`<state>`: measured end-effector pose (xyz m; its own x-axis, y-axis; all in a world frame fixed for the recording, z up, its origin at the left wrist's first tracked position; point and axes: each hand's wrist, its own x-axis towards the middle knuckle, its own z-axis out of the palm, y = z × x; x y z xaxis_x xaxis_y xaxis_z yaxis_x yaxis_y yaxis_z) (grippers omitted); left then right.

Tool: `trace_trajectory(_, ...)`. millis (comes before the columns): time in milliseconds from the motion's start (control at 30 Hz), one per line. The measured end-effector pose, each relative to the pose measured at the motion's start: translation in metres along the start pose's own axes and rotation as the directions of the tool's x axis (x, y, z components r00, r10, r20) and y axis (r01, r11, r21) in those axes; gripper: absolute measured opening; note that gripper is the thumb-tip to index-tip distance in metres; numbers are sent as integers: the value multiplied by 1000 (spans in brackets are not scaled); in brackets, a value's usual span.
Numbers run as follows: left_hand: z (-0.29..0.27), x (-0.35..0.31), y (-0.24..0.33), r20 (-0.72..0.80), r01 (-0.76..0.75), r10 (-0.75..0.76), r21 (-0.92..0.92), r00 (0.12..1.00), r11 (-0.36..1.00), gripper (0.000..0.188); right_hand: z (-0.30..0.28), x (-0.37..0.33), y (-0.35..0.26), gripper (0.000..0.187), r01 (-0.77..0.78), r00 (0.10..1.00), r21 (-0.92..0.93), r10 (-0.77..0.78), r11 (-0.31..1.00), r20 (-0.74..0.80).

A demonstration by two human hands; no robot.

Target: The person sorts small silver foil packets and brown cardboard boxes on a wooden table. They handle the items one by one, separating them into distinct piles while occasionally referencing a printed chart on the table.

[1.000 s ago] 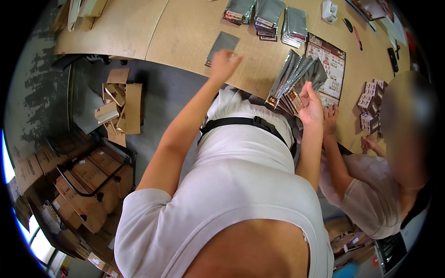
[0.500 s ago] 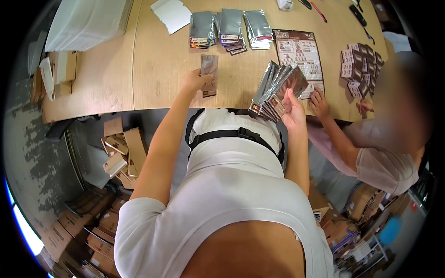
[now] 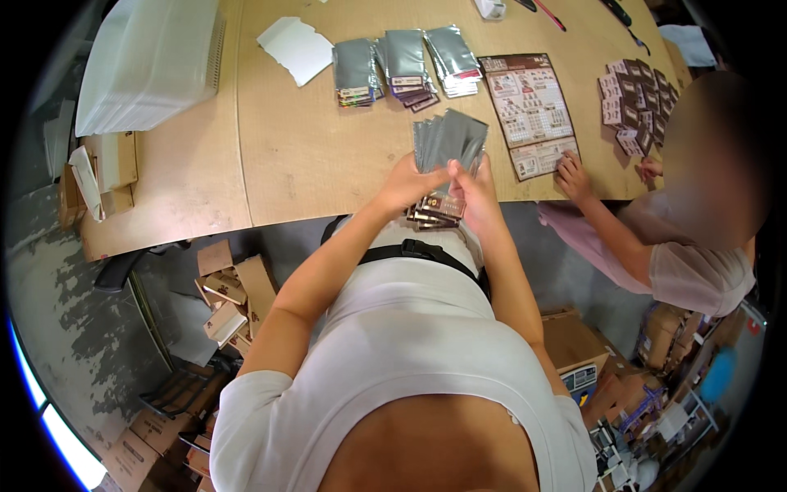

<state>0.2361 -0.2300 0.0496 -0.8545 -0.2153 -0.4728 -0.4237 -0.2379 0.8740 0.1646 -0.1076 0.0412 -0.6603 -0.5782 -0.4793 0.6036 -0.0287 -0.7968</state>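
Note:
Both my hands hold a fanned bundle of silver foil packets (image 3: 452, 141) at the table's near edge. My left hand (image 3: 407, 182) grips the bundle from its left side, and my right hand (image 3: 475, 193) closes round its right side with the thumb on top. Brown printed ends of the packets stick out below my fingers, toward my waist. Beyond the bundle lie three piles of similar foil packets: a left pile (image 3: 356, 67), a middle pile (image 3: 406, 57) and a right pile (image 3: 452, 53), their printed ends facing me.
A printed brown-and-white sheet (image 3: 531, 111) lies right of the piles, touched by a co-worker's hand (image 3: 574, 175). Small brown boxes (image 3: 631, 102) cluster farther right. White paper (image 3: 296, 49) and a stack of translucent plastic sheets (image 3: 152, 70) occupy the left. Cardboard scraps (image 3: 232, 299) lie below the table.
My left hand has moved right and joined my right hand on the bundle. The single packet it held on the table is no longer there. The bundle has shifted left, silver ends pointing away.

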Motion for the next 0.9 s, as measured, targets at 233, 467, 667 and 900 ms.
trace_trajectory(233, -29, -10, 13, 132, 168, -122, -428, 984, 888, 43, 27, 8, -15, 46, 4, 982, 50, -13, 999, 187)
trace_trajectory(467, -27, -21, 23, 145, 25, 30, -364, 989, 931, 73, 43, 34, -44, 18, 254, 943, 44, -258, 966, 210)
trace_trajectory(667, -21, -24, 16, 19, 99, -99, -357, 995, 929, 69, 42, 44, -21, 20, 224, 962, 108, -238, 969, 133)
trace_trajectory(900, -9, -25, 7, -68, -43, 20, -366, 997, 930, 63, 38, 43, -15, 23, 266, 962, 112, -271, 957, 34)
